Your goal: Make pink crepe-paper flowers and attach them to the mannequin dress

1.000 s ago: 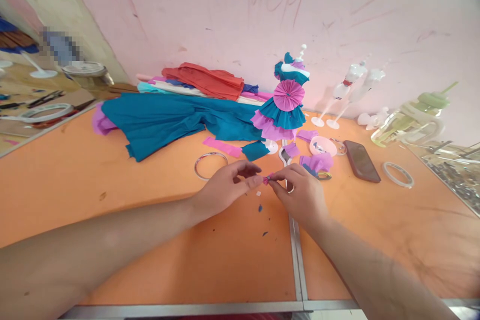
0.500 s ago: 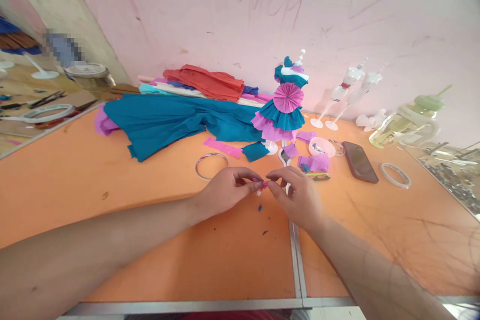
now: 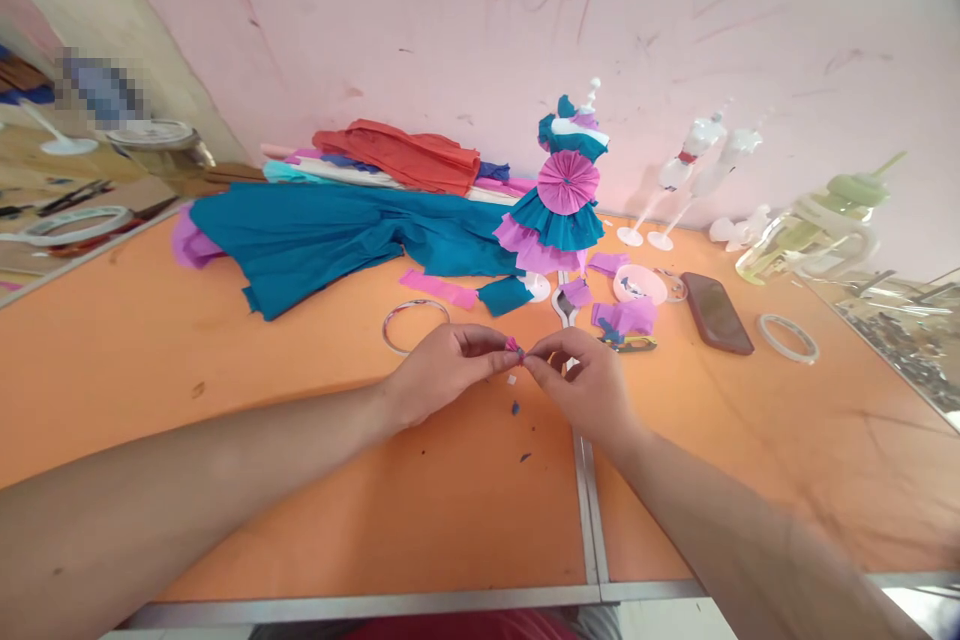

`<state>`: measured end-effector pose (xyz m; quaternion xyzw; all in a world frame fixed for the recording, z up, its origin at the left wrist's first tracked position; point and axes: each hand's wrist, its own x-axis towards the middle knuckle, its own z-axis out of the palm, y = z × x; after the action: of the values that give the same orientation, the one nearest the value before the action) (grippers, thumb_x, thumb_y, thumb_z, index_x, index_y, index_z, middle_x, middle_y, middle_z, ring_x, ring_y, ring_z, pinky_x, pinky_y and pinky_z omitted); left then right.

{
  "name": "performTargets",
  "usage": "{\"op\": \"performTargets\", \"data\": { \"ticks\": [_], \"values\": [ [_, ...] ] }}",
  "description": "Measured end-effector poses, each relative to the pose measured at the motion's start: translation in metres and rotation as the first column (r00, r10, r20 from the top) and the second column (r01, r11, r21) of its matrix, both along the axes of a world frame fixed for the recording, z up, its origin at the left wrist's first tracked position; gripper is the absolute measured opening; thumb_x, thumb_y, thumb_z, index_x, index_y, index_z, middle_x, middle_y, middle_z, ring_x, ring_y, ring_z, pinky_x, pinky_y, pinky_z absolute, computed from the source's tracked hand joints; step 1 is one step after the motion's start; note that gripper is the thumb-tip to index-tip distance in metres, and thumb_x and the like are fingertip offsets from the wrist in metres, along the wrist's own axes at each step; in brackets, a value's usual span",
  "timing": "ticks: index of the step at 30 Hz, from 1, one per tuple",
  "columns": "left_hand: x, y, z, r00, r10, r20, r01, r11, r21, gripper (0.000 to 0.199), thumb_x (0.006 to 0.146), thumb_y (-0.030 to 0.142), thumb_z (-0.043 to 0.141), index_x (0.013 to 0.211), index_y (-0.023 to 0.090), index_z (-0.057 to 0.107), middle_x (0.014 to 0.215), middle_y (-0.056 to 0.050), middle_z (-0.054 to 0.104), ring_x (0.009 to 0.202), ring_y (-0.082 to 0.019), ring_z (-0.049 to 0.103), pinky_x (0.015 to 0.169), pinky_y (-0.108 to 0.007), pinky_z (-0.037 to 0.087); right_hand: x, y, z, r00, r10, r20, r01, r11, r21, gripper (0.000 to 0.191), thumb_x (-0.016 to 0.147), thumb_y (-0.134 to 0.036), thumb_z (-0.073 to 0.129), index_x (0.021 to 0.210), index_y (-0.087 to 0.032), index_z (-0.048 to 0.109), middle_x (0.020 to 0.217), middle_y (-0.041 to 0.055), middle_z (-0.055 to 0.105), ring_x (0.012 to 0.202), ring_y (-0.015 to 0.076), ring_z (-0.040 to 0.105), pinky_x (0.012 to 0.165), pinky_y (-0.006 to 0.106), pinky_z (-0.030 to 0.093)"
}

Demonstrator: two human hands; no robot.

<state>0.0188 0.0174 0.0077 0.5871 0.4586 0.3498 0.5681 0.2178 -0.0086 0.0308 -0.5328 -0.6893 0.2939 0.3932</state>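
Between the fingertips of both hands is a small piece of gathered pink paper [image 3: 513,346], held above the orange table [image 3: 300,480]. My left hand [image 3: 448,367] pinches it from the left, thumb and forefinger closed. From the right, my right hand [image 3: 583,378] pinches its lower edge, its fingertips touching or nearly touching the left ones. Behind the hands stands a small dress form in a teal and pink paper dress with a round pink rosette [image 3: 568,182]. A pink strip [image 3: 437,289] and a teal piece [image 3: 505,296] lie behind my left hand.
Large teal paper [image 3: 322,230] and a folded red sheet [image 3: 397,156] lie along the wall. A tape ring [image 3: 415,326] is behind my left hand. To the right are a pink bowl [image 3: 640,286], a phone [image 3: 717,313], a white ring [image 3: 787,338] and a bottle [image 3: 817,225].
The view has shifted slightly. The pink piece has been turned between the fingers and now sticks up above the fingertips; both hands still pinch it.
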Motion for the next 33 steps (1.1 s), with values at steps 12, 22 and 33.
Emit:
{"op": "performTargets", "data": {
  "ticks": [12,22,33],
  "values": [
    [-0.001,-0.002,0.002,0.985,-0.110,-0.133,0.125,0.986,0.106,0.038,0.080,0.055,0.074,0.092,0.020,0.081,0.097,-0.006,0.079,0.097,-0.027,0.072,0.086,-0.034,0.054,0.003,0.005,-0.003,0.998,0.060,-0.028,-0.063,0.992,-0.110,0.018,0.083,-0.043,0.072,0.080,-0.025,0.072,0.086,0.0024,0.074,0.076,0.0178,0.062,0.058,0.028,0.046],
    [-0.001,-0.003,0.008,0.994,-0.079,-0.081,0.087,0.990,0.111,0.037,0.083,0.051,0.072,0.090,0.015,0.079,0.096,-0.006,0.078,0.097,-0.025,0.070,0.090,-0.033,0.052,0.003,0.005,-0.005,0.989,0.037,-0.143,-0.074,0.963,-0.260,0.031,0.083,-0.051,0.071,0.079,-0.021,0.066,0.083,0.0047,0.073,0.078,0.0198,0.067,0.057,0.029,0.049],
    [0.000,-0.005,0.008,0.992,-0.040,-0.123,0.047,0.997,0.056,0.040,0.078,0.054,0.075,0.089,0.015,0.078,0.095,-0.008,0.079,0.096,-0.027,0.070,0.088,-0.037,0.054,0.011,0.003,-0.004,0.915,0.033,0.401,-0.212,0.887,0.410,0.017,0.094,-0.034,0.063,0.093,-0.030,0.079,0.088,0.0034,0.070,0.082,0.0180,0.061,0.082,0.032,0.049]
  ]
}}
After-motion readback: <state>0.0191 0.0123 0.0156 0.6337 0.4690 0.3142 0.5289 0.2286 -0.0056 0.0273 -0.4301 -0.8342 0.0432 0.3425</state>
